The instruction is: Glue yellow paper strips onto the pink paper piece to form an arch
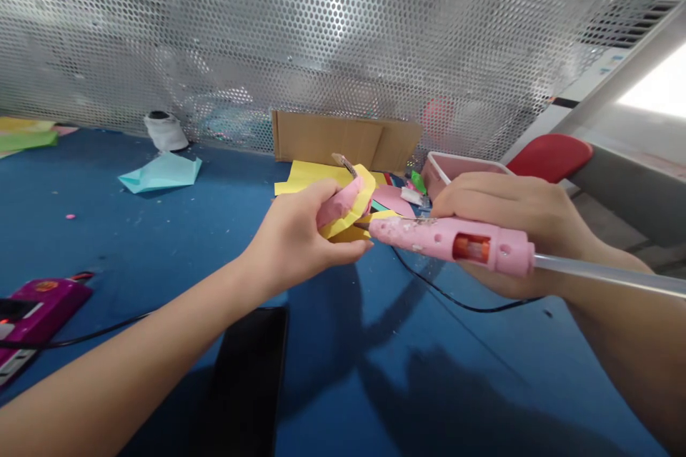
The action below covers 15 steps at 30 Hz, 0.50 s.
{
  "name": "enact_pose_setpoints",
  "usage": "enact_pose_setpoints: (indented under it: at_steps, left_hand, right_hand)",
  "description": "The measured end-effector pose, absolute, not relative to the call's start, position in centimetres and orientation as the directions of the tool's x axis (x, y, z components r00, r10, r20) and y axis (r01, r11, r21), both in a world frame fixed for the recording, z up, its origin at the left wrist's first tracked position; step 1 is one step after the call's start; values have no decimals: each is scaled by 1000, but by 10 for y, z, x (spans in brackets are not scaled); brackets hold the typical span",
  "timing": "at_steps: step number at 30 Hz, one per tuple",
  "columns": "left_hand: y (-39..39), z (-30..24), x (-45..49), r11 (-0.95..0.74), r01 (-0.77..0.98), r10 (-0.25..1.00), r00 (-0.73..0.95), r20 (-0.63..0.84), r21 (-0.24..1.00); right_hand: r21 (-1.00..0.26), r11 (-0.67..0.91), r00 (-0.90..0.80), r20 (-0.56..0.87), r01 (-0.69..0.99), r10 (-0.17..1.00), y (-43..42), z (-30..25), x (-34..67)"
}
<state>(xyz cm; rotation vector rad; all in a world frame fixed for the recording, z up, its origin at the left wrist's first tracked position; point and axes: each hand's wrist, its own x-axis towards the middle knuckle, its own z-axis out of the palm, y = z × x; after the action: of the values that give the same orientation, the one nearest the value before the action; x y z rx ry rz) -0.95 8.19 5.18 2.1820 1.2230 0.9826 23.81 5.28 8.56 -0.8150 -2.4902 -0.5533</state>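
My left hand [297,239] is closed around a folded piece of pink and yellow paper [348,206], held above the blue table [161,228]. My right hand [514,221] grips a pink hot glue gun [455,241] with a clear glue stick sticking out of its back. The gun lies level, and its nozzle touches the lower edge of the paper piece. A black cord [444,293] runs from under the gun across the table.
Yellow and pink paper sheets [305,175], a cardboard piece [343,139] and a pink tray [455,168] lie behind my hands. A light blue folded paper [161,173] and a white roll [165,130] sit at the left. A black phone [249,371] and a magenta device [32,314] lie near me. Perforated metal screen behind.
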Motion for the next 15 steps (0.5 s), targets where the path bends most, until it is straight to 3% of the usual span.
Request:
enact_pose_setpoints:
  at_steps: [3, 15]
  left_hand:
    - [82, 52, -10, -495, 546, 868, 344, 359, 676]
    - [82, 52, -10, -498, 585, 867, 342, 362, 640]
  right_hand:
    - [221, 773, -733, 544, 594, 409, 53, 83, 239]
    - [251, 721, -712, 538, 646, 451, 52, 85, 240]
